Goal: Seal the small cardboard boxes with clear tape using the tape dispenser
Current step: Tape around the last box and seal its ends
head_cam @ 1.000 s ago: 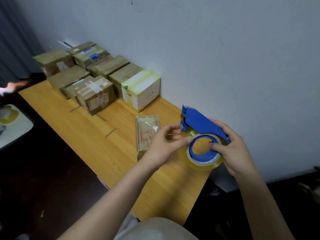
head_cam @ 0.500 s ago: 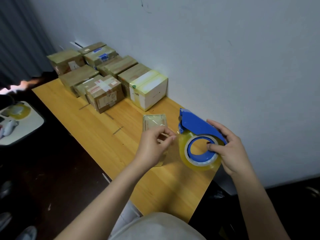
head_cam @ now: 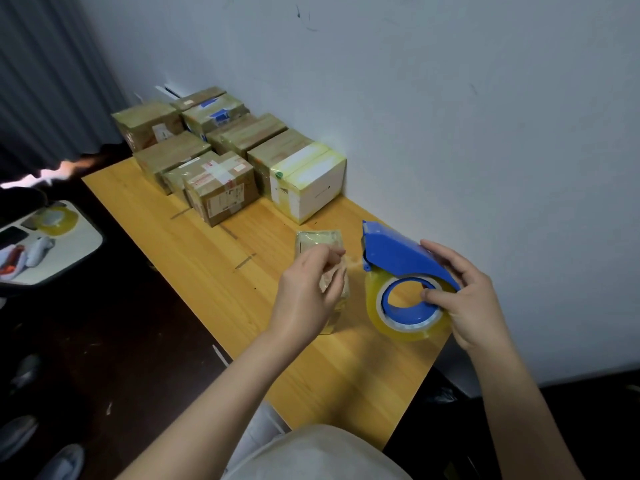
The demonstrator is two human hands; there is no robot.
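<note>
A small tape-wrapped cardboard box (head_cam: 319, 240) lies on the wooden table (head_cam: 221, 271), its near half hidden under my left hand (head_cam: 306, 296). That hand pinches the free end of the clear tape strip (head_cam: 354, 266) just above the box. The strip runs right to the blue tape dispenser (head_cam: 398, 254). My right hand (head_cam: 465, 301) grips the dispenser, thumb inside the blue hub and fingers over the top. The yellowish tape roll (head_cam: 405, 329) hangs just above the table, right of the box.
Several taped cardboard boxes (head_cam: 221, 192) and a white box (head_cam: 311, 183) stand in rows against the wall at the back left. A grey side table (head_cam: 52, 251) at the left holds another tape roll (head_cam: 57, 220). The table's near edge is right by my lap.
My left hand drew the tape end leftward away from the dispenser and now holds it over the small box. My right hand keeps its grip on the dispenser.
</note>
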